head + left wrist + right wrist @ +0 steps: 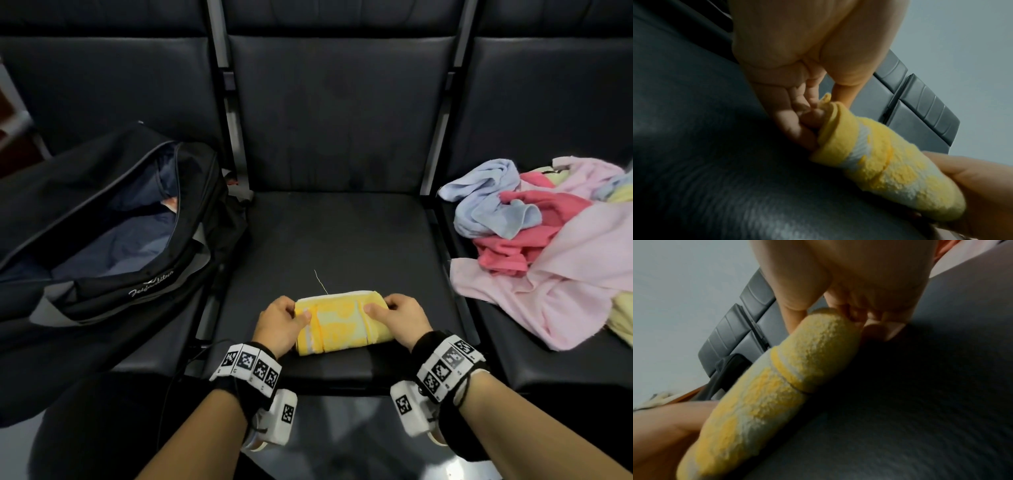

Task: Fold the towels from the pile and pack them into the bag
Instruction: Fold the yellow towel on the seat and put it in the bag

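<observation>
A folded yellow-and-white towel [337,322] lies near the front edge of the middle black seat [342,233]. My left hand [282,320] grips its left end, thumb on top and fingers curled under. My right hand [399,318] grips the right end the same way. In the left wrist view my left hand's fingers [797,116] tuck into the towel [885,170] at its open end. In the right wrist view my right hand [855,311] pinches the rounded end of the towel [781,382]. An open black bag [113,219] sits on the left seat. The pile of towels [555,240] lies on the right seat.
The pile holds pink, red, light blue and pale yellow towels, draped to the right seat's front. Dark blue cloth shows inside the bag's zipped opening [137,219]. Metal dividers [233,137] separate the seats. A loose thread [320,281] lies behind the towel.
</observation>
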### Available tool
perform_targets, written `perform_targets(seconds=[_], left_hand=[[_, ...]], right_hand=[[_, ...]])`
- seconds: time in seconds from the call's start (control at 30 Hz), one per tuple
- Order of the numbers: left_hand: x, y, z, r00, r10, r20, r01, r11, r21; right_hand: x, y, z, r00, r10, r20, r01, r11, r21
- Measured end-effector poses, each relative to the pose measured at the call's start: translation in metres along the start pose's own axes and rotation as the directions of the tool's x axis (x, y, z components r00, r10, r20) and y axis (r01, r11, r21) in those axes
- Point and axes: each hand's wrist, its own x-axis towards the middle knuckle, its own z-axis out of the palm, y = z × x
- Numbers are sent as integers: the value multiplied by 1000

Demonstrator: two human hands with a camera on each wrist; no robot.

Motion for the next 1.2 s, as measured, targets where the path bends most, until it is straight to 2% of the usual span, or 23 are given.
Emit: perform_targets(seconds=[0.07,0.13,0.2,0.27,0.33,0.4,0.47,0.57,0.63,0.7,0.77,0.8,0.87,0.93,1.03,1.1,1.2], left_hand=[[-3,4,-3,1000,3,-16,-3,1000,20],[-5,10,-8,993,103,-50,-100,992,74],[-10,22,-16,970,241,-25,-240,971,14],[-17,37,-24,935,344,83,-331,934,-138],[-22,47,-29,880,440,176,-390,884,-259],[-25,51,-34,856,468,220,-398,868,-297],[-27,51,-40,860,455,231,-396,881,-259],[-24,48,-54,858,458,232,-396,878,-268],[-20,45,-66,867,460,190,-391,866,-313],[-14,40,-79,892,442,96,-376,844,-383],[-5,31,-96,921,389,-1,-333,787,-519],[-1,26,-105,935,352,-47,-311,748,-587],[7,17,-122,958,255,-133,-273,658,-702],[17,12,-135,972,141,-189,-235,547,-804],[32,8,-155,978,11,-207,-188,459,-868],[43,2,-173,984,-1,-179,-159,451,-878],[61,-15,-205,989,-60,-138,-93,474,-875]], right_hand=[[-6,-9,-4,999,-44,-25,47,988,145],[-12,-27,-10,990,-126,-69,138,964,226],[-19,-51,-17,967,-244,-75,255,943,215],[-28,-79,-21,923,-383,-37,384,911,149],[-37,-107,-23,865,-501,42,499,865,43],[-45,-129,-23,808,-564,170,579,814,-54],[-51,-146,-21,762,-588,271,630,770,-101],[-52,-165,-13,721,-632,284,674,735,-78],[-49,-175,-3,726,-647,234,671,741,-33],[-42,-184,10,745,-650,154,653,757,37],[-30,-194,26,778,-616,120,607,787,110],[-24,-199,35,798,-583,151,567,812,140],[-13,-211,54,814,-498,298,458,867,197],[-3,-222,73,785,-434,443,360,901,243],[14,-250,102,752,-422,506,379,905,193],[26,-270,120,745,-420,518,403,903,151],[44,-295,154,747,-402,529,369,913,173]])
